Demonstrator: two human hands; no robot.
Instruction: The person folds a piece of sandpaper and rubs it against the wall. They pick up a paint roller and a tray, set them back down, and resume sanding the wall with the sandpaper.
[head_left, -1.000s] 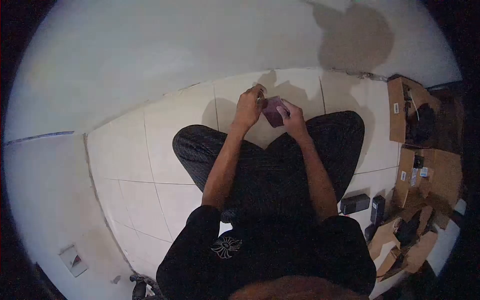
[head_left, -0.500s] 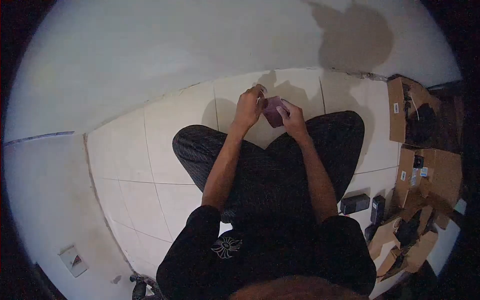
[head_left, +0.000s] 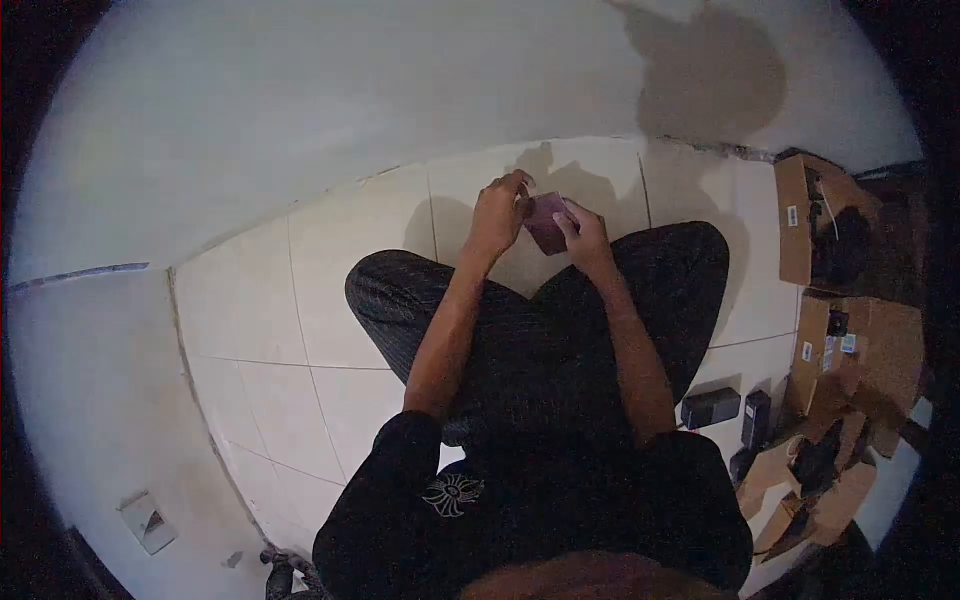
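Between my hands, over the floor beyond my crossed legs, is a flat, purple rectangular thing (head_left: 545, 222), tilted, its kind too dim to make out. My right hand (head_left: 588, 242) is closed on its right edge, with the thumb lying across its face. At its upper left corner my left hand (head_left: 495, 215) is closed, fingers curled and thumb side toward the purple thing. A small pale bit shows at the left fingertips; I cannot tell what that hand pinches.
On the right stand open cardboard boxes (head_left: 795, 222) with dark things inside. Two small black boxes, one lying flat (head_left: 710, 408) and one narrow (head_left: 757, 418), are on the tiled floor (head_left: 250, 300) by my right knee. A pale wall (head_left: 400, 90) rises close beyond my hands.
Hardly anything differs: the left fingers have shifted slightly at the corner of the purple thing. The right hand keeps its hold.
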